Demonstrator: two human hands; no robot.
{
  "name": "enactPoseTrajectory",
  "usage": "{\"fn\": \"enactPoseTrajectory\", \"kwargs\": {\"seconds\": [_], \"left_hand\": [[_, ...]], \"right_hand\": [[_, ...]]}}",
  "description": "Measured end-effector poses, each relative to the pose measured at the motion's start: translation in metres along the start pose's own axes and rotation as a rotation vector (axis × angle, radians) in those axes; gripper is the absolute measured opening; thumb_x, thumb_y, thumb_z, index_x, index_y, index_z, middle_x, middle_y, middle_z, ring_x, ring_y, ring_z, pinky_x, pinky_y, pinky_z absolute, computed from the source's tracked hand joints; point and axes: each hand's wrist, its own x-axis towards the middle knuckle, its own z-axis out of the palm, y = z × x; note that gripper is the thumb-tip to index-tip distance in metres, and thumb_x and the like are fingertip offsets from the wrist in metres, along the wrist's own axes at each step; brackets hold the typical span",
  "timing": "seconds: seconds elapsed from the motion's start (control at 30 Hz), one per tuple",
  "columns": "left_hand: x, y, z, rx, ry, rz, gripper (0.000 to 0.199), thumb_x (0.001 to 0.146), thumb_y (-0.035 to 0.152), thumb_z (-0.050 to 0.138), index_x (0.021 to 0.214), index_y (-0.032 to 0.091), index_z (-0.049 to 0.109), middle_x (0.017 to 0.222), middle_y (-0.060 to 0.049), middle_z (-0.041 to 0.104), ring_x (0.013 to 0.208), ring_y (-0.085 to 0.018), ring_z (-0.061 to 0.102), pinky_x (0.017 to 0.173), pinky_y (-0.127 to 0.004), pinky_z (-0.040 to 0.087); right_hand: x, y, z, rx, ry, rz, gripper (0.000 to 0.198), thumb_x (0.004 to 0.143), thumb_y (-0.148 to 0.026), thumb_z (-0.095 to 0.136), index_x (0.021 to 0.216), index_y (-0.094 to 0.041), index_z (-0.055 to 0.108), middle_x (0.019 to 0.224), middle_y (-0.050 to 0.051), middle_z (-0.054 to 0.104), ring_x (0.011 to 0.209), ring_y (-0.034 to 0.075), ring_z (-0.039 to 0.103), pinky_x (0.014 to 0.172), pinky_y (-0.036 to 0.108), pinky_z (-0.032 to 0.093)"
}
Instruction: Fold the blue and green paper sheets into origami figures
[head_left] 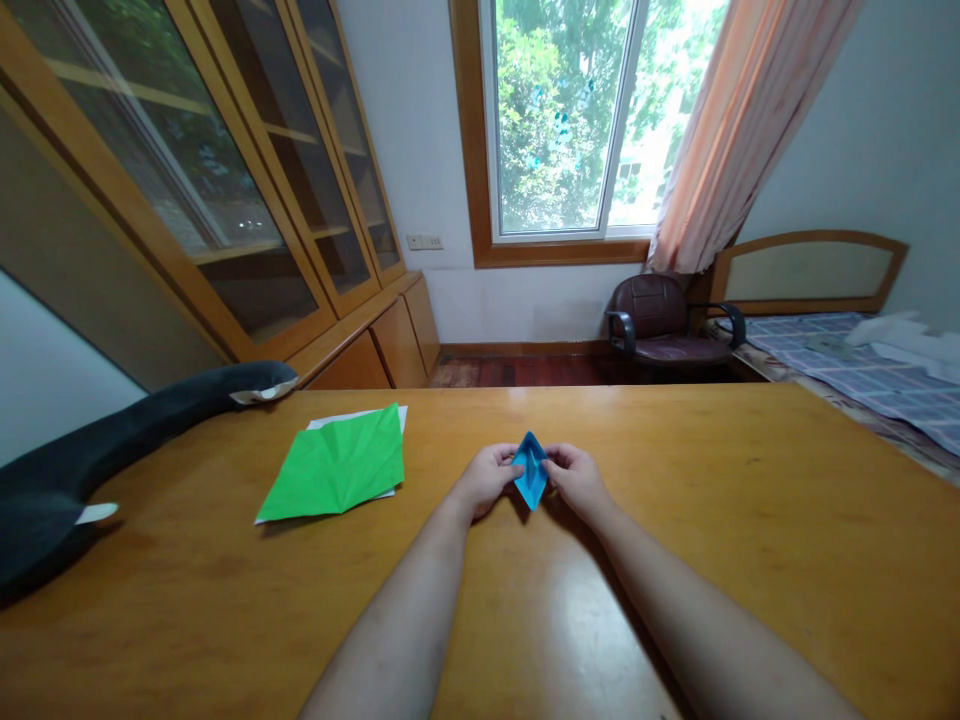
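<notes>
Left hand: the left hand (487,482) pinches one side corner of the blue paper (532,473), thumb on top, fingers mostly hidden behind.
Right hand: the right hand (579,480) grips the opposite corner likewise; I'd say the matched pinch keeps the small piece steady and its folds spread evenly.
Blue paper: between the hands, near the worktop (750,560)'s far edge, pointed ends facing away from and toward the person, creased hollow turned up, probably so the folds can be seen.
Green sheet: the green sheet (337,466) lies over white paper (403,414) off to the left, seemingly leaving elbow room.
Dark object: the dark, white-patched object (127,440) rests farther left, well apart from the hands.
</notes>
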Motion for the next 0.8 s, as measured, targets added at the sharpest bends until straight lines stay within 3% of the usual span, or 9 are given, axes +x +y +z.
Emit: {"fn": "enactPoseTrajectory", "kwargs": {"seconds": [0.2,0.5,0.8], "left_hand": [[-0.002,0.002,-0.001,-0.091,-0.003,-0.071,0.042,0.053,0.033,0.083,0.086,0.011,0.069,0.072,-0.005,0.068,0.06,-0.013,0.061,0.059,-0.024,0.047],[-0.003,0.001,0.004,-0.083,-0.007,-0.056,0.032,0.055,0.028,0.078,0.081,0.011,0.068,0.065,-0.003,0.066,0.057,-0.013,0.06,0.055,-0.023,0.044],[-0.002,-0.002,0.007,-0.037,-0.015,-0.017,0.028,0.056,0.03,0.079,0.076,0.011,0.07,0.066,-0.003,0.066,0.057,-0.012,0.057,0.06,-0.023,0.043]], "right_hand": [[-0.001,-0.006,-0.005,0.118,-0.038,0.087,0.025,0.056,-0.033,0.07,0.073,-0.016,0.064,0.055,-0.002,0.062,0.045,0.01,0.049,0.045,0.022,0.038],[0.002,0.0,-0.017,0.357,-0.242,0.18,0.036,0.05,-0.036,0.079,0.076,-0.017,0.063,0.061,-0.002,0.064,0.047,0.009,0.052,0.05,0.023,0.042],[0.001,0.003,-0.008,0.254,-0.188,0.154,0.028,0.053,-0.028,0.075,0.072,-0.018,0.057,0.059,-0.004,0.059,0.049,0.008,0.047,0.047,0.02,0.033]]}}
